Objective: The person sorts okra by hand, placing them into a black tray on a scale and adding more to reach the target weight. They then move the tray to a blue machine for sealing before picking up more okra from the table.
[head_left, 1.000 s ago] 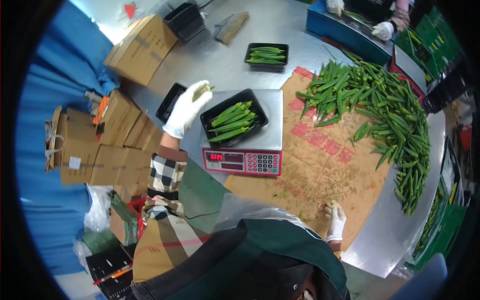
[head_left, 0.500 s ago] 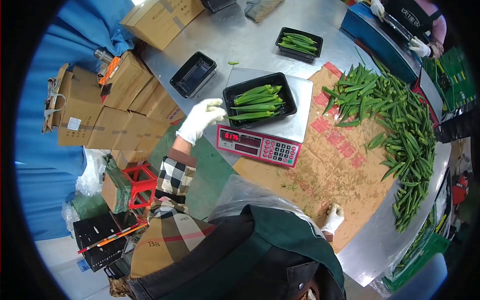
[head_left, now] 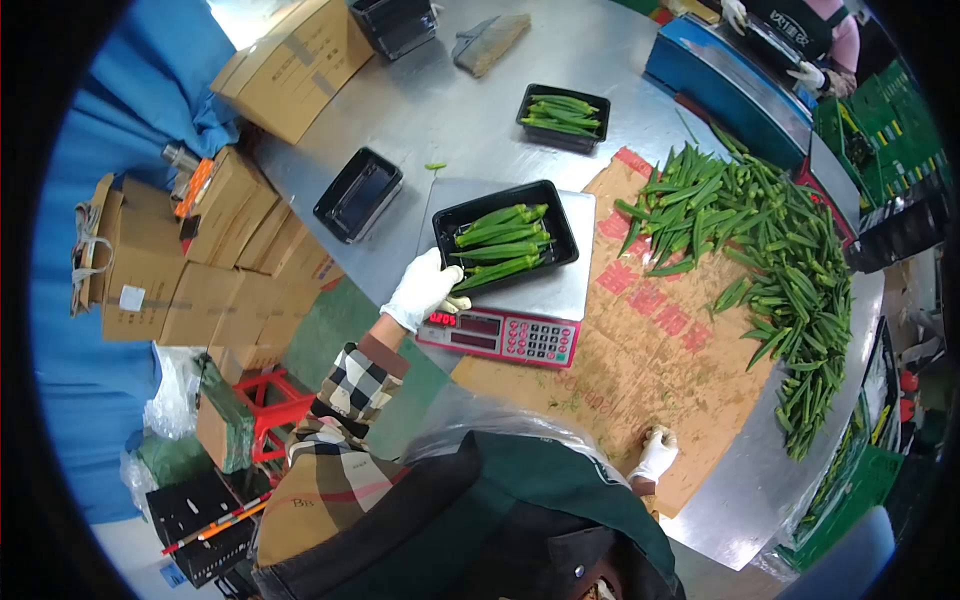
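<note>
My left hand [head_left: 425, 290], in a white glove, grips the near left corner of a black plastic tray [head_left: 562, 225], thumb over the rim and fingers below. Several green okra pods [head_left: 498, 235] lie side by side in the tray. Beneath it is a scale [head_left: 566, 300] with a steel platform and a red keypad panel; my hand partly covers its lit display. Down at the cardboard's near edge, my gloved right hand [head_left: 655, 453] rests with curled fingers, their tips soiled, and nothing shows in them. The cardboard sheet [head_left: 650, 370] carries scattered plant bits.
A large okra heap [head_left: 790, 250] spreads along the right side. Another filled tray [head_left: 563, 118] stands behind the scale, an empty black tray [head_left: 358, 195] to its left. Cardboard boxes [head_left: 290, 75] line the left. Across the table, a gloved person works by a blue machine [head_left: 725, 95].
My left hand has moved from beside the tray onto its near left corner and closed on it. The view has shifted slightly; my right hand stays at the cardboard's near edge.
</note>
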A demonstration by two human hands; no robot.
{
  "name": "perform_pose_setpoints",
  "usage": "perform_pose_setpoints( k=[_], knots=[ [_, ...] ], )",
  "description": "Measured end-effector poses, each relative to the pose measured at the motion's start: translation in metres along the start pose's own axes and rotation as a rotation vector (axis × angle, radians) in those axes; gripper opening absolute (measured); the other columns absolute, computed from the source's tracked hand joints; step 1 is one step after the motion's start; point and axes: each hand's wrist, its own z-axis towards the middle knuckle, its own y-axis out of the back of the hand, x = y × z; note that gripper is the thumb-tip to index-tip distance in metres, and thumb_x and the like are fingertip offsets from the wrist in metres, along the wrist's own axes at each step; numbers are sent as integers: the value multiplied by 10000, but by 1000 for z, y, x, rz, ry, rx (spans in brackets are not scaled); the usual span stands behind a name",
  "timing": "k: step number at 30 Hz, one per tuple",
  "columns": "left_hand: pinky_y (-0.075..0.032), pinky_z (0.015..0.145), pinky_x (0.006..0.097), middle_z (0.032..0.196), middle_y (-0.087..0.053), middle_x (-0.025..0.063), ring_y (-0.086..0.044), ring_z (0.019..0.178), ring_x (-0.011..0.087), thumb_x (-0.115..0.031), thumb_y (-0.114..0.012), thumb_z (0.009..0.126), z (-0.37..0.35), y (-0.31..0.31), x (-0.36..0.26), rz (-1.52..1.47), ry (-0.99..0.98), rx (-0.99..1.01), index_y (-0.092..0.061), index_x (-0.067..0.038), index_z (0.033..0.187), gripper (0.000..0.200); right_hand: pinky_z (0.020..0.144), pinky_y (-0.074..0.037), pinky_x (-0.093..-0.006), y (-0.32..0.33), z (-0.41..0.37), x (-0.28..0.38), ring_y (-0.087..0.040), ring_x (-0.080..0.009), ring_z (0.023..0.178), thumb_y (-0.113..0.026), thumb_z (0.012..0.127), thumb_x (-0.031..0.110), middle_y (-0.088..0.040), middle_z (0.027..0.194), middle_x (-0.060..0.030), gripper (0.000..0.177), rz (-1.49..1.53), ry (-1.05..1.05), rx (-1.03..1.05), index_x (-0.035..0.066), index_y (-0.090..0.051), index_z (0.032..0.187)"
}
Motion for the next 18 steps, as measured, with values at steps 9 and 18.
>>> perform_pose_setpoints(
  k=[9,18],
  knots=[
    [-594,490,378,910,-683,183,-706,620,278,-5,-481,914,148,6,-96,195,-39,136,-588,40,1108,226,549,-412,-254,-5,5,-14,-483,-75,590,-626,897,55,-589,668,1,126,-97,3,-88,31,-623,773],
    [-639,571,482,914,-684,230,-732,762,387,-24,-518,934,344,-43,-92,10,138,40,-576,86,1118,222,545,-448,-262,-6,1,-13,-527,-80,574,-648,865,31,-603,634,-7,86,-120,-3,-142,22,-643,779]
  ],
)
